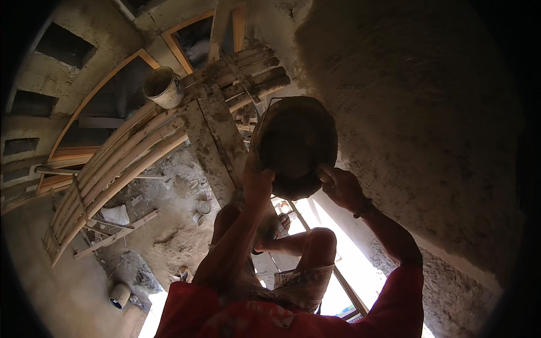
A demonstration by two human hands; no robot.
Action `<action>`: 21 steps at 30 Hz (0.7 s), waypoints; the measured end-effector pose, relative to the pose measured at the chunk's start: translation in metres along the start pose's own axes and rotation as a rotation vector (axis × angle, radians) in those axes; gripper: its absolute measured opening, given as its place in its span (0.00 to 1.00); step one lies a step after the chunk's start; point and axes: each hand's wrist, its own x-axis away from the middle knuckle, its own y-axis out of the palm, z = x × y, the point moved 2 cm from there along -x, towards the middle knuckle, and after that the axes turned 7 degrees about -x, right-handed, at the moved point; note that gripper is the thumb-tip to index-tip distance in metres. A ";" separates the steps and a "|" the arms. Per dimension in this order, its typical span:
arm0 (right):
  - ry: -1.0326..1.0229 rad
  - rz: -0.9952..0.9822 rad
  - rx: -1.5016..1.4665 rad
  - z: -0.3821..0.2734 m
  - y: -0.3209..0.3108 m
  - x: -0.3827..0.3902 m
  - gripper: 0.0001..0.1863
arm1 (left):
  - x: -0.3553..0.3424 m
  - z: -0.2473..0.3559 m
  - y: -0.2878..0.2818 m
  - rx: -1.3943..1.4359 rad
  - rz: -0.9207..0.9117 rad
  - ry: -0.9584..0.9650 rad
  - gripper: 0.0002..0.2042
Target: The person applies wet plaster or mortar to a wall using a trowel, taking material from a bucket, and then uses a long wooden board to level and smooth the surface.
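Both my hands hold a dark, round bucket in front of me, its mouth turned toward me. A thin wire handle shows along its far left edge. The inside is too dark to tell what it holds. My left hand is closed on the near left rim, thumb on top. Closed on the near right rim is my right hand, with a dark band at the wrist. My bent legs and one sandalled foot show below the bucket.
Wooden poles and mortar-stained planks form a scaffold at left, with a white bucket on it. A rough plastered wall rises at right. Far below, the floor carries rubble and containers. Bright openings lie beneath my legs.
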 end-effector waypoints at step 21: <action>0.057 0.310 -0.113 -0.067 -0.283 -0.114 0.21 | -0.027 0.018 -0.034 0.141 0.109 0.065 0.32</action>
